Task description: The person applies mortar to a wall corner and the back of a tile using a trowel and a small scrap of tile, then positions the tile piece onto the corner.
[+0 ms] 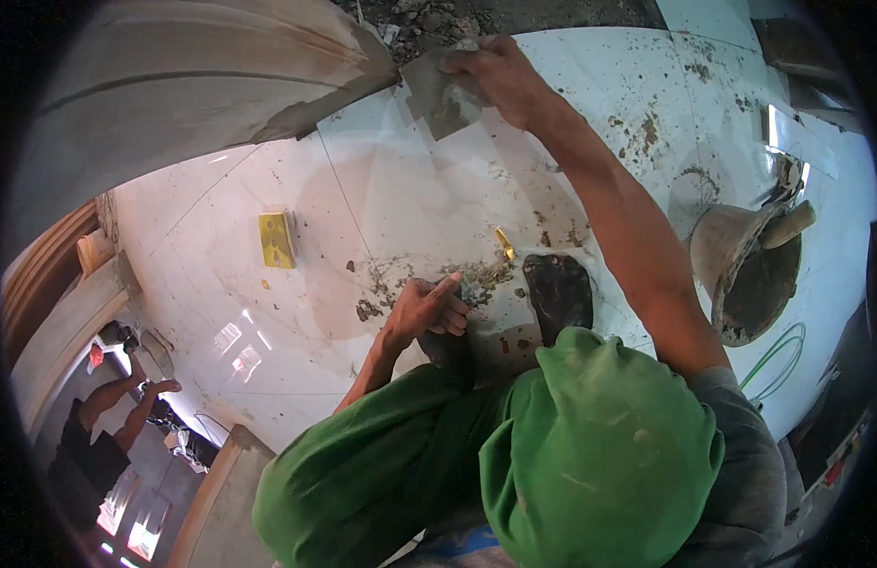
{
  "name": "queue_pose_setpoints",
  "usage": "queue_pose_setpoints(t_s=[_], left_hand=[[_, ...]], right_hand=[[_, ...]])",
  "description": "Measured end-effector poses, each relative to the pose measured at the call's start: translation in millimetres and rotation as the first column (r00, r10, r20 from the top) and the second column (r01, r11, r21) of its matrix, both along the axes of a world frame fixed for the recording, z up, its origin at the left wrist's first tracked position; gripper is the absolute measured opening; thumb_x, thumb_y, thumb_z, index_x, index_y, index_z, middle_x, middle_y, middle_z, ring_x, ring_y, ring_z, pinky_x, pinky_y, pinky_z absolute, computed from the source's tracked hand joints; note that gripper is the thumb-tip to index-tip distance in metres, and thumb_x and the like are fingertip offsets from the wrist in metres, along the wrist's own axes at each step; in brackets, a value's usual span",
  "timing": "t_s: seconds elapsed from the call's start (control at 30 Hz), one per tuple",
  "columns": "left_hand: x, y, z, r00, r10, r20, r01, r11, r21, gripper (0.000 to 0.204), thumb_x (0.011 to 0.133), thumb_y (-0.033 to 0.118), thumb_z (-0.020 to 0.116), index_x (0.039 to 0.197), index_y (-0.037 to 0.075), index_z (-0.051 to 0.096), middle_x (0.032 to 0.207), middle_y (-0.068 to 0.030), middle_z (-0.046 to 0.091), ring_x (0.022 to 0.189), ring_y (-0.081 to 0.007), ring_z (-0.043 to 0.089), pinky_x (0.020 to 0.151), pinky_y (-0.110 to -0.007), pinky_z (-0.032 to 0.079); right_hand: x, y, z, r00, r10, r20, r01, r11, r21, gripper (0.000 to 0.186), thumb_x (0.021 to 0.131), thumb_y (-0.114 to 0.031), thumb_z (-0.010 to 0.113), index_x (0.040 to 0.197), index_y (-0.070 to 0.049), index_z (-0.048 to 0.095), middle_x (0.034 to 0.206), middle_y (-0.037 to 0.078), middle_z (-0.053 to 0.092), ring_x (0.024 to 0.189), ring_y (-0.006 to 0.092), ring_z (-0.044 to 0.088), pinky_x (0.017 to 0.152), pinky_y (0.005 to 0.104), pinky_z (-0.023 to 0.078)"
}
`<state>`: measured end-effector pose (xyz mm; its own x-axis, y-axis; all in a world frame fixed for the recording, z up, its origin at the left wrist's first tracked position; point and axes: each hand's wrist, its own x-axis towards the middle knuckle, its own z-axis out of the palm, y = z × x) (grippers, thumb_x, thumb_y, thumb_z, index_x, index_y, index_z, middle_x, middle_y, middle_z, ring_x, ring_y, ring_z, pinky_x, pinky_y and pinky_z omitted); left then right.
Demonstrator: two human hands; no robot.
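Note:
My right hand (495, 78) reaches far forward, its fingers closed on the edge of a flat grey square piece (440, 99). That piece is smeared with dust or mortar and lies at the end of the white tiled floor, by a bed of dark rubble (427, 24); whether it is a tile offcut or a scraper I cannot tell. Down by my shoes, my left hand (429, 308) is empty, with the index finger stretched out and the others loosely apart. Crumbs of dirt (486, 275) lie beside it, and a small gold-coloured strip (505, 243) rests just beyond.
A yellow block (276, 240) sits on the floor to the left. On the right a mortar-crusted bucket (732, 256) lies tilted, near a thin green cord (777, 364). A grey curved wall (211, 76) borders the far left. Another person (102, 431) works at lower left.

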<state>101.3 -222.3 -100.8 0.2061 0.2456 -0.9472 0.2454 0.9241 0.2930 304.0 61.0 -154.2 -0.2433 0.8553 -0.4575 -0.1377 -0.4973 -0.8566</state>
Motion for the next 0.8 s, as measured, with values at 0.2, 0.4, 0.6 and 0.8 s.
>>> queue_pose_setpoints(t_s=[0.2,0.4,0.6,0.8], left_hand=[[-0.8,1.1,3.1,1.0,-0.023,-0.009,0.024,0.999,0.03,0.071,0.101,0.063,0.062,0.09,-0.006,0.077,0.073,-0.0149,0.076,0.064,-0.0238,0.076,0.06,-0.031,0.059],[1.5,3.6,3.6,0.999,-0.028,-0.025,0.029,1.0,0.011,0.07,0.101,0.063,0.061,0.09,-0.004,0.077,0.074,-0.014,0.076,0.065,-0.0234,0.077,0.061,-0.032,0.059],[-1.1,1.5,2.7,0.999,-0.028,-0.018,0.028,1.0,0.002,0.071,0.102,0.062,0.06,0.091,-0.005,0.078,0.075,-0.0156,0.077,0.066,-0.0238,0.077,0.062,-0.032,0.06],[3.0,6.2,8.0,0.998,-0.049,-0.032,0.05,0.999,0.003,0.072,0.102,0.062,0.059,0.093,-0.008,0.078,0.076,-0.017,0.077,0.066,-0.0243,0.077,0.061,-0.031,0.059]], right_hand=[[-19.9,4.0,-4.8,0.992,0.089,0.092,-0.121,0.887,0.446,0.027,0.09,-0.015,0.073,0.107,0.006,0.074,0.098,0.01,0.074,0.088,0.0177,0.068,0.082,0.0337,0.055],[-30.8,8.0,20.7,0.993,0.096,0.069,-0.099,0.994,0.035,0.028,0.093,-0.015,0.07,0.115,0.001,0.074,0.105,0.009,0.074,0.094,0.0176,0.066,0.09,0.0365,0.052],[-30.0,10.2,20.2,0.992,0.113,0.056,-0.116,0.991,0.067,0.028,0.092,-0.013,0.072,0.116,0.001,0.073,0.102,0.01,0.075,0.095,0.0197,0.07,0.09,0.038,0.054],[-12.0,5.0,7.2,0.982,0.007,-0.191,0.006,0.998,0.068,0.029,0.091,-0.019,0.073,0.109,0.004,0.075,0.101,0.011,0.075,0.091,0.0192,0.07,0.086,0.0347,0.055]])
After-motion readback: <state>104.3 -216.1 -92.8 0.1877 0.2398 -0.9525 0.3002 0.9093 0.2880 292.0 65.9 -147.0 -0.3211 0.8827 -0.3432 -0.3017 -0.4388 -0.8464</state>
